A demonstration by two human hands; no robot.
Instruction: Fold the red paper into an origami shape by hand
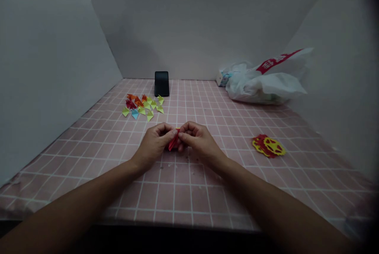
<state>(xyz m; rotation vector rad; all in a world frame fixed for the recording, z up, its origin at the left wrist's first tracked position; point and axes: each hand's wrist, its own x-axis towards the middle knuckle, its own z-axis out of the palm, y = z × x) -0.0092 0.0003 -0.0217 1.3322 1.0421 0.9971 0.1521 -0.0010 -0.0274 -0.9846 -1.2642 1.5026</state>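
Both hands meet over the middle of the table, pinching a small piece of folded red paper [173, 143] between them. My left hand [155, 139] grips its left side with thumb and forefinger. From the right, my right hand [199, 139] pinches the upper edge. A thin yellow strip shows at the top between the fingertips; what it belongs to is unclear. Much of the paper is hidden behind the fingers. Beyond my left hand lies a group of small folded paper pieces [141, 110] in yellow, orange, red and blue.
A pink checked cloth [183, 202] covers the table. At the back, a black phone [161, 84] leans upright. A white plastic bag [266, 86] and a tissue pack [221, 78] lie back right. Red and yellow gear-shaped cutouts [274, 146] are stacked at right. Pale walls surround the table.
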